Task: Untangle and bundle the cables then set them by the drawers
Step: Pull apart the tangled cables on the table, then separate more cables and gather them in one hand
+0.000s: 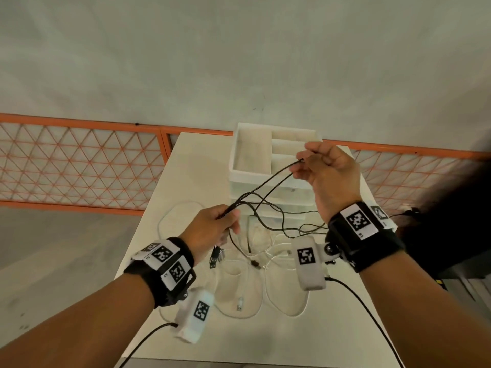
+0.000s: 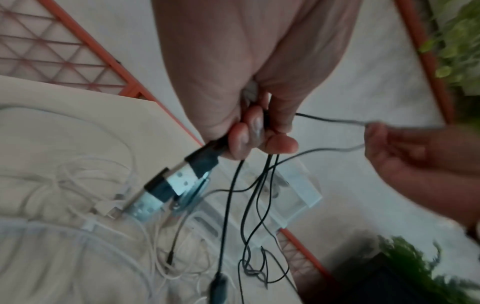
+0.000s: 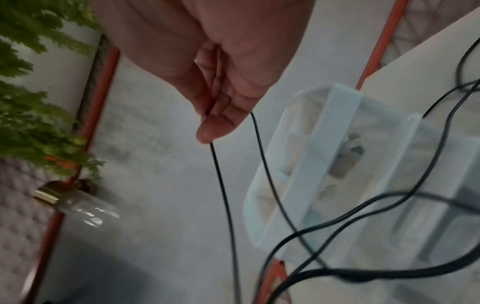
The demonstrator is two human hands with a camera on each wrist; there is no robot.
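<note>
- Left hand [image 1: 212, 229] clamps a bunch of black cables [image 1: 265, 192], their USB plugs [image 2: 182, 181] dangling below the fist.
- Right hand [image 1: 326, 173] pinches a loop of that black cable, lifted above the drawers [image 1: 268, 160].
- White cables [image 1: 239, 290] sprawl on the table [image 1: 186, 168] beneath.
- Drawers stand at the far edge; bare tabletop lies left of them.

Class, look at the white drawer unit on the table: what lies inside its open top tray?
The drawer unit's top tray shows only bare white compartments. The right hand, pinching the black cables, covers its right front corner.
</note>
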